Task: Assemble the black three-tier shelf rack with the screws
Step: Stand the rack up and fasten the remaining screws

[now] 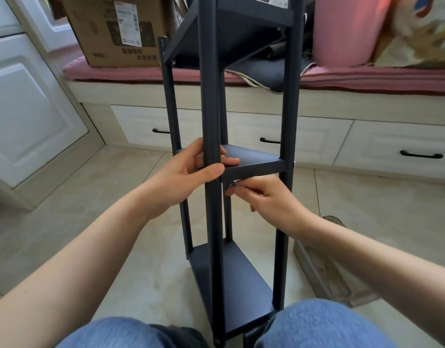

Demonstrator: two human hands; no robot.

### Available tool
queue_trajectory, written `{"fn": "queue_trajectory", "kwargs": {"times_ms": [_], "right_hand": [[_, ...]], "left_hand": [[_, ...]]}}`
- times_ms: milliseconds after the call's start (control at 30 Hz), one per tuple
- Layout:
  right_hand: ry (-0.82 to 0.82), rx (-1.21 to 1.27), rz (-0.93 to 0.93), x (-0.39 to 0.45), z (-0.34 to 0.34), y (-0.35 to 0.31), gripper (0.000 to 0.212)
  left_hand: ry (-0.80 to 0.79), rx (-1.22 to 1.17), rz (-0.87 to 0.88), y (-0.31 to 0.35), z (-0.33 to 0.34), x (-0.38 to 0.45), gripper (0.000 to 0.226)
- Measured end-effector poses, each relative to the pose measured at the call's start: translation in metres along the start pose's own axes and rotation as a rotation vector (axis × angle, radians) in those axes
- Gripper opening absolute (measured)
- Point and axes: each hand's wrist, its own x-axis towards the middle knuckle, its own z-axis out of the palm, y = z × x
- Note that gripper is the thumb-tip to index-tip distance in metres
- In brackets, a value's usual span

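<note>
Tiled floor [121, 259] bears the rack [212, 222] (upright).

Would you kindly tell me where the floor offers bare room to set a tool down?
Bare tile lies left of the rack, between it and the white cabinet door. Right of the rack is crowded by a clear plastic tray; the bench holds a cardboard box.

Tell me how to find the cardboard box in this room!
Look at the long pink cushioned bench along the far wall. At its left end, behind the tall black metal shelf rack, sits the brown cardboard box. Only it has a white printed label.
</note>
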Motion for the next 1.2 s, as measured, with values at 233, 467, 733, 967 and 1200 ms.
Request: {"fn": "queue_trajectory", "kwargs": {"times_ms": [233,467,733,967,1200], "right_hand": [[0.061,0.117,-0.024,0.006,0.014,0.007,0.018],[0.119,0.088,-0.055,0.012,0.025,0.008,0.017],[0.185,-0.011,-0.144,0.014,0.033,0.004,0.020],[0.324,-0.008,-0.202,0.020,0.048,0.011,0.013],[0.392,0.036,-0.231,0.032,0.064,0.018,0.012]], "left_hand": [[0.009,-0.002,-0.005,-0.001,-0.001,0.000,0.035],[0.021,0.005,-0.004,-0.005,-0.005,-0.001,0.034],[0.038,-0.007,0.008,-0.007,-0.005,0.000,0.035],[0.031,-0.016,0.035,-0.010,-0.008,0.003,0.032],[0.030,-0.035,0.038,-0.016,-0.014,0.006,0.024]]}}
